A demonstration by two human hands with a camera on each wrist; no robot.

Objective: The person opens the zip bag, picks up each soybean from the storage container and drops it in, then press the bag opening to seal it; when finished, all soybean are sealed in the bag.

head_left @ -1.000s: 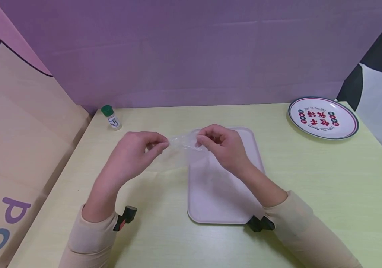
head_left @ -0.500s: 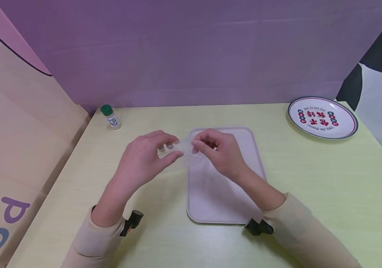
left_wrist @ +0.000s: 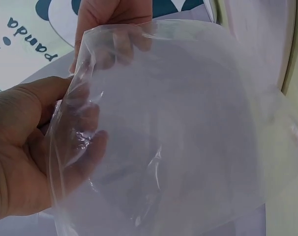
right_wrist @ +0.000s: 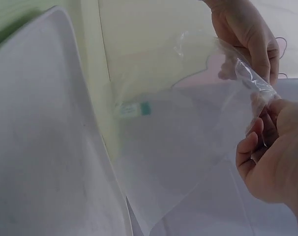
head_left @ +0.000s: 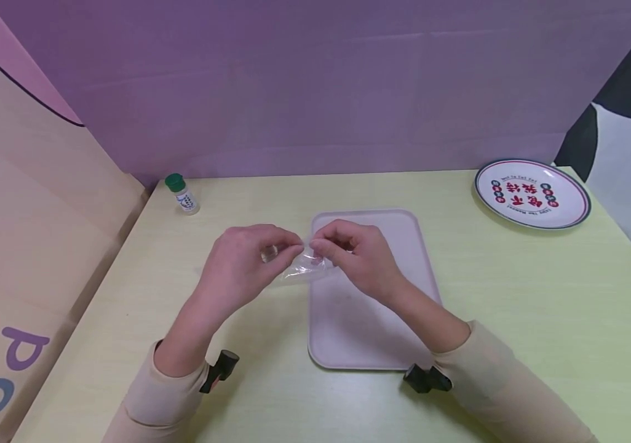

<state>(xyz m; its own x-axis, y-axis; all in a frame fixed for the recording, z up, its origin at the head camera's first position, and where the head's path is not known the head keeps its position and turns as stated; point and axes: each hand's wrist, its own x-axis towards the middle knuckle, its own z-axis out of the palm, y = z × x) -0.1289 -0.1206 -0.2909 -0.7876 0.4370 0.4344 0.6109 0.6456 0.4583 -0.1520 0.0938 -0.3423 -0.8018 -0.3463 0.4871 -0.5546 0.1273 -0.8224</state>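
Observation:
A clear, thin plastic bag [head_left: 305, 269] hangs between both hands above the left edge of a pale lilac tray [head_left: 371, 320]. My left hand [head_left: 249, 258] pinches its upper edge between thumb and fingers. Close beside it, fingertips nearly meeting, my right hand [head_left: 361, 253] pinches the same edge. In the left wrist view the bag [left_wrist: 178, 128] spreads wide and flat, with left-hand fingers showing through it. Seen from the right wrist, the bag [right_wrist: 173, 142] droops below both hands, its gripped edge crumpled.
A small bottle with a green cap [head_left: 184, 195] stands at the table's back left. At the back right lies an oval white plate [head_left: 526, 212] with red lettering. A purple panel [head_left: 321, 92] rises behind the table, and a printed panel [head_left: 33, 234] borders the left side.
My left hand has moved right, its fingertips now close to the right hand's. The bag's stretch between them has shortened, and its film hangs lower. Tray, bottle and plate stay put.

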